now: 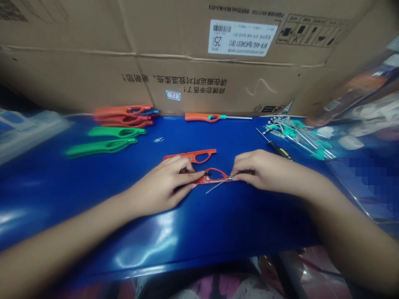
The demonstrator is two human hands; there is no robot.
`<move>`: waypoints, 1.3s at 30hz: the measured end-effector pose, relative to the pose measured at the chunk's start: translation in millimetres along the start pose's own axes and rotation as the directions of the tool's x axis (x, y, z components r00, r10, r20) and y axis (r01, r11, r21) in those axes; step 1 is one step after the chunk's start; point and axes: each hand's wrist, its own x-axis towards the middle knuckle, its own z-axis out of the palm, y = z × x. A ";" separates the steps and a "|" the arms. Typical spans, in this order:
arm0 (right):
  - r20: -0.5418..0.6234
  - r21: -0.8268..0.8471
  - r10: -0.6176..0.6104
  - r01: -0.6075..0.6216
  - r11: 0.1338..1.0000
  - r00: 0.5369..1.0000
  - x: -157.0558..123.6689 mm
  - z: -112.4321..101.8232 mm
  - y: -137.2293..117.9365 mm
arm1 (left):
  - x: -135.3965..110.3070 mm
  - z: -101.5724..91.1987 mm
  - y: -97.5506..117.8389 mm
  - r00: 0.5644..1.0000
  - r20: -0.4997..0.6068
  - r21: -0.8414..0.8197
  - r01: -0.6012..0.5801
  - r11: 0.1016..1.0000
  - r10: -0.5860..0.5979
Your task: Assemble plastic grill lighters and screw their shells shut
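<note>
A: At the middle of the blue counter [199, 224] lies the orange shell half [213, 176], flat, open side up. Where do the hands sit on it?

B: The left hand [165, 185] pins its left end, grip closed on the plastic between thumb and fingers. The right hand [260, 170] has a narrow pinching grip on the metal tip [230, 178] at the shell's other end.

A: How should the person handle that?

B: Probably by pressing the shell flat on the counter while lining the tip straight along its channel. A slant could let the thin wire [214, 187] slip out below.

A: And the shell itself?

B: Slim, with an oval trigger opening and a silvery part inside. Finer detail is blurred.

A: Around it?

B: A second orange shell [190, 155] lies just behind and a screwdriver [277, 148] near the right hand. Green shells [106, 139] and an orange stack [124, 115] are well to the left, metal tubes [299, 133] to the right, and a cardboard box [199, 62] at the back.
</note>
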 end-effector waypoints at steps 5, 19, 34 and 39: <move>0.048 -0.213 0.033 -0.022 0.977 0.998 -1.7 0.9 -7.4 | 0.3 0.0 1.6 1.000 0.000 -0.004 0.014 1.000 -0.014; -0.012 -0.295 0.085 -0.085 0.952 0.996 -3.6 5.7 -19.3 | 1.9 -0.4 2.3 0.999 -0.016 -0.024 0.040 0.999 -0.040; -0.031 0.219 0.283 -0.270 0.938 0.959 13.8 7.9 -7.9 | 1.4 0.3 6.0 0.997 -0.021 0.002 0.069 0.998 -0.069; -0.136 0.279 0.039 0.001 0.960 0.990 13.3 17.2 -16.1 | 0.3 5.3 9.1 0.990 -0.043 -0.038 0.130 0.991 -0.132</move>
